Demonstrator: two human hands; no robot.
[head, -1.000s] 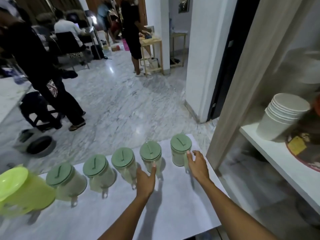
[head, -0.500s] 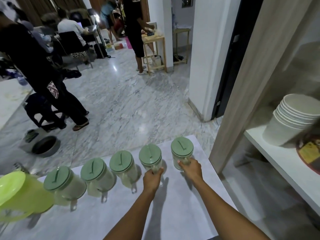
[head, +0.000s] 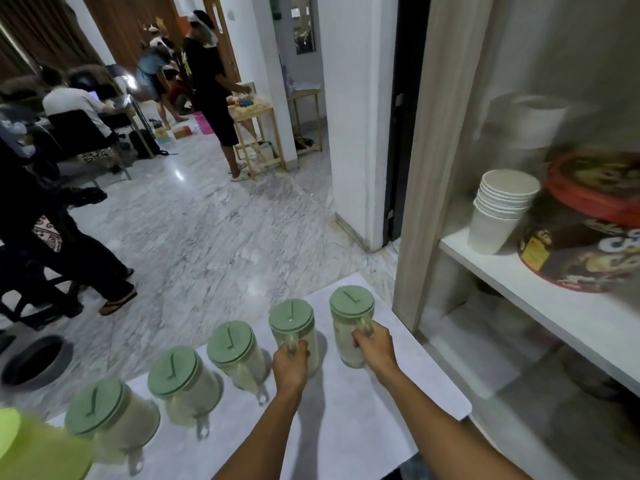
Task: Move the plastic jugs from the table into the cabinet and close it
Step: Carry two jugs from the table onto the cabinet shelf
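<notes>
Both hands are wrapped tight around jug handles, bottom center of frame: left hand has the fourth jug, right hand the end jug. Three more jugs sit lower left on the table. Open cabinet is on the right.

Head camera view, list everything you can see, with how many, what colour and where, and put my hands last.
jugs: five, clear, green lids, row on table
table: one, white, below
lime container: one, table's left end
paper cups: one white stack, cabinet shelf
round tin: one, dark with red rim, beside cups
cabinet shelf: one, white, right
people: several, background
left hand: closed on fourth jug's handle
right hand: closed on rightmost jug's handle
</notes>
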